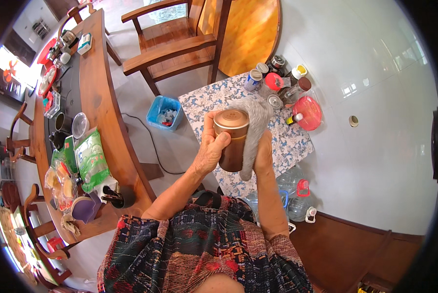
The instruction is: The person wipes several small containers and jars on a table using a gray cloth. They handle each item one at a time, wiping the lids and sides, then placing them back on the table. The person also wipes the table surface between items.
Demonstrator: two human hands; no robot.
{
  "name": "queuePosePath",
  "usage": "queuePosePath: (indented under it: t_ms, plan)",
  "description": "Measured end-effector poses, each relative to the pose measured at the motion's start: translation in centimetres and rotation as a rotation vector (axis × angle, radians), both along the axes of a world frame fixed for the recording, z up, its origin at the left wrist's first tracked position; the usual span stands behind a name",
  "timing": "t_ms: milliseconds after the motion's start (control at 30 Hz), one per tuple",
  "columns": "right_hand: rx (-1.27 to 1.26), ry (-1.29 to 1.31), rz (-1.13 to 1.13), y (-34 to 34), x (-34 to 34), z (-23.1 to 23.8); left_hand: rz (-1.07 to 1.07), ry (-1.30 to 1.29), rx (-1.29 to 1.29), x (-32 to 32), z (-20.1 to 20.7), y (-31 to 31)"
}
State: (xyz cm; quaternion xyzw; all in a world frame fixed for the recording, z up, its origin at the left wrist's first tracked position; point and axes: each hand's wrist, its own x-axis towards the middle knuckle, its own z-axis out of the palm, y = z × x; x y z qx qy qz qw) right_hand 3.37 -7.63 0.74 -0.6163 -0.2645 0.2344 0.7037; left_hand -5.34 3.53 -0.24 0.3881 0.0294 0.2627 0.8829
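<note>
A brown lidded canister (232,152) is held up in front of me, above a small table with a blue-and-white floral cover (202,108). My left hand (212,145) wraps round its left side, thumb across the front near the lid (231,118). A grey cloth (256,122) drapes over the canister's far and right side and hangs down. My right hand (264,155) is closed on the cloth at that side, pressing it against the canister; its fingers are mostly hidden behind the cloth.
Jars, cans and a red bag (307,113) crowd the small table's far right corner. A blue bin (164,113) with litter stands left of it. Large clear bottles (292,181) sit by its near edge. A long wooden table (99,93) carries packages; a wooden chair (175,44) stands beyond.
</note>
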Motion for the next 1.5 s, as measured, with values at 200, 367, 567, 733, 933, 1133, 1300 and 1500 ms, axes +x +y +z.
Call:
queuePosePath:
  t_ms: [200, 367, 567, 733, 933, 1133, 1300, 1500]
  plan:
    - [0.078, 0.261, -0.144, 0.0, -0.8, -3.1, 0.035, 0.133, 0.025, 0.0, -0.1, -0.7]
    - [-0.14, -0.565, -0.261, 0.1, -5.4, -2.3, 0.125, 0.156, 0.05, 0.6, -1.4, -0.3]
    - [-0.35, -1.037, -0.346, -0.2, -6.0, -0.4, 0.015, 0.108, -0.056, 0.8, -1.8, -0.8]
    - [0.01, -0.078, -0.286, -0.2, -4.0, 0.9, 0.073, 0.111, 0.092, 0.2, -0.7, -1.1]
    - [0.351, 0.634, -0.088, -2.1, -1.3, -2.0, 0.026, 0.308, -0.23, -0.4, -0.3, -0.9]
    - [0.448, 0.744, -0.115, -2.0, -1.9, -2.3, -0.039, 0.22, -0.377, -1.4, -0.4, -0.8]
    - [0.477, 0.718, -0.202, -1.5, -2.5, -1.0, 0.098, 0.199, -0.013, -1.6, -0.3, -1.7]
    - [-0.189, -0.73, -0.253, -0.9, -6.6, 0.8, 0.21, 0.234, -0.006, -1.2, 0.4, -2.1]
